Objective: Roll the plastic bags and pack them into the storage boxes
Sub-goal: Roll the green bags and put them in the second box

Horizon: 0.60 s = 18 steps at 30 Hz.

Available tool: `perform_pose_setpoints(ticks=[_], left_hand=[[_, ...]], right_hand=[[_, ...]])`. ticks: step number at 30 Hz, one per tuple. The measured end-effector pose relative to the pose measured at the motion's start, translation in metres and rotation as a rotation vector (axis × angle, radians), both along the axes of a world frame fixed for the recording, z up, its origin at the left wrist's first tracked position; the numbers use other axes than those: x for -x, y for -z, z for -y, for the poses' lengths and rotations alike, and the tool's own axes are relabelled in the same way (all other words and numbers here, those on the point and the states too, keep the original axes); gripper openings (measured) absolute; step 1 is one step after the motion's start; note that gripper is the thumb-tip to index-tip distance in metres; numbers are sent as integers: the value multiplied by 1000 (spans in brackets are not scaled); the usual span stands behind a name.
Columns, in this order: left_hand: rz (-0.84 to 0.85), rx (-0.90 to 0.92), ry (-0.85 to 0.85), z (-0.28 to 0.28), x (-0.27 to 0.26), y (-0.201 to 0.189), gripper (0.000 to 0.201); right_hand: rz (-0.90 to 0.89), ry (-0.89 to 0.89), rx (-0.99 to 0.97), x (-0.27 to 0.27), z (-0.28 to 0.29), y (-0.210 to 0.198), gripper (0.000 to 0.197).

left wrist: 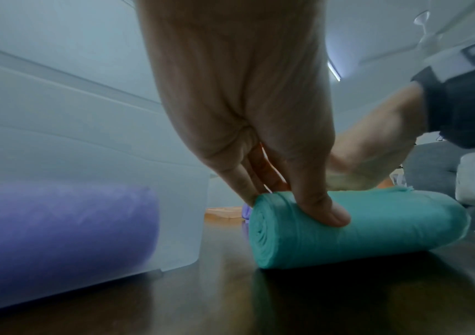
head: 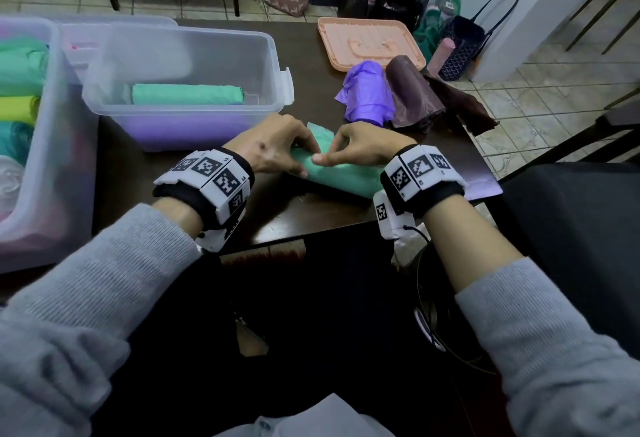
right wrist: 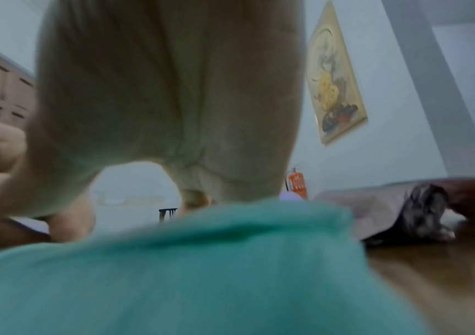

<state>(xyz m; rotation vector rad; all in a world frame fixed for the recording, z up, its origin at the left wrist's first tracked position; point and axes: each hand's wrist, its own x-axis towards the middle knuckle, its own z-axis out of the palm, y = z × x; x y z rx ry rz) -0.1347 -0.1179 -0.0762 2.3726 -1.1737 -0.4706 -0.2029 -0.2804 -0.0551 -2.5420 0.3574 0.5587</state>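
Note:
A teal plastic bag roll point(head: 341, 178) lies on the dark table point(head: 194, 194) near its front edge. My left hand point(head: 304, 159) grips its left end, thumb on the near side and fingers behind. In the left wrist view the left hand point(left wrist: 288, 204) clamps the tightly wound teal roll point(left wrist: 374, 229). My right hand point(head: 329, 151) pinches the roll's top right of the left hand. The right wrist view is blurred, with the right hand point(right wrist: 133, 210) curled over the teal roll point(right wrist: 202, 272). Behind the hands stands a clear storage box point(head: 270, 55) holding a green roll point(head: 187, 94) above a purple one point(left wrist: 58, 226).
A second clear box point(head: 52, 145) with several coloured rolls stands at the left. A loose purple bag point(head: 367, 97) and a dark brown bag point(head: 415, 97) lie at the back right, in front of a peach lid point(head: 370, 43). Handbags sit on the floor beyond.

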Motion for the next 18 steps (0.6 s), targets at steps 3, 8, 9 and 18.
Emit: perform_pose_setpoints(ticks=[3, 8, 9, 18], left_hand=[[-45, 31, -34, -1, -2, 2, 47], [-146, 87, -70, -2, -7, 2, 50], [-158, 95, -75, -1, -6, 2, 52], [-150, 152, -105, -4, -2, 9, 39]], right_hand=[[37, 70, -69, -12, -6, 6, 62], [-15, 60, -18, -15, -13, 8, 75], [-18, 64, -12, -15, -14, 7, 73], [50, 4, -90, -4, -16, 5, 53]])
